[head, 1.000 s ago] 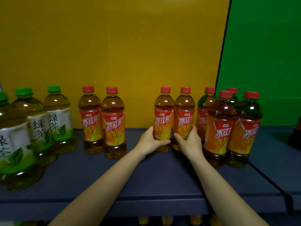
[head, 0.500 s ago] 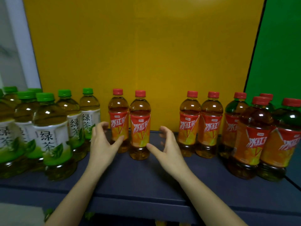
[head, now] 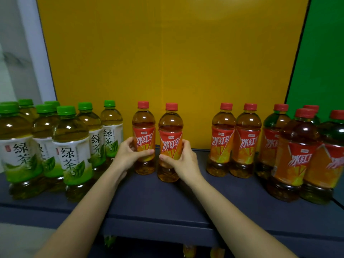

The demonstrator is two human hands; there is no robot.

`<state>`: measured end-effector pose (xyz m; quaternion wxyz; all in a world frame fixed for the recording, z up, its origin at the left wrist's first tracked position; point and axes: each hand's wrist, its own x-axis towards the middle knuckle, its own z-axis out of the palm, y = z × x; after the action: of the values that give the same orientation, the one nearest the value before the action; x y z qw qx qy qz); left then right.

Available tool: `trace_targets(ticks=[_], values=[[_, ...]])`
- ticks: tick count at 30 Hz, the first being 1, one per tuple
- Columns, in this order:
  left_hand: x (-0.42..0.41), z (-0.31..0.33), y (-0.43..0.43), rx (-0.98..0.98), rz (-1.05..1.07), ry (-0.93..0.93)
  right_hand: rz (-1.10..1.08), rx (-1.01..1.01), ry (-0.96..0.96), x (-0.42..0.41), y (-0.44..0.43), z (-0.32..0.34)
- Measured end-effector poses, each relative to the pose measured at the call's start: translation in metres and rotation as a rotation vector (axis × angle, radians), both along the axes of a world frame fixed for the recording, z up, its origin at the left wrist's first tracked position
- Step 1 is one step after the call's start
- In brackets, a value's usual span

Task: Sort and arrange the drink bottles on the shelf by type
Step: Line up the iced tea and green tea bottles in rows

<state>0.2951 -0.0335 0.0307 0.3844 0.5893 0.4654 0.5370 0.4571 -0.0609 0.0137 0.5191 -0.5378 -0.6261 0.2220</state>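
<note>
Grip is on two red-capped bottles at mid-shelf: the left hand [head: 128,156] curls round the left iced tea bottle [head: 144,120] and the right hand [head: 184,162] round the right iced tea bottle [head: 170,125], thumbs across the labels. Both bottles stand upright on the dark shelf [head: 149,202], just beside the green tea bottles [head: 71,146] and apart from the other iced tea bottles [head: 222,140] further right. The step appears to be closing that gap. The next move likely calls for shifting the pair rightward together, kept upright, stopping short of the neighbours.
</note>
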Motion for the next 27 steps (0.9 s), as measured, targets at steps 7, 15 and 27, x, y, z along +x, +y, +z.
trace_targets(ticks=[7, 15, 27], values=[[0.024, 0.001, -0.034, 0.067, 0.04, -0.015, -0.019, 0.059, -0.008, 0.038, -0.04, 0.01], [0.084, 0.005, -0.065, 0.158, -0.087, 0.023, -0.147, 0.104, -0.003, 0.108, -0.088, 0.016], [0.168, -0.009, -0.075, 0.205, -0.076, 0.137, -0.252, 0.155, 0.007, 0.169, -0.099, -0.003]])
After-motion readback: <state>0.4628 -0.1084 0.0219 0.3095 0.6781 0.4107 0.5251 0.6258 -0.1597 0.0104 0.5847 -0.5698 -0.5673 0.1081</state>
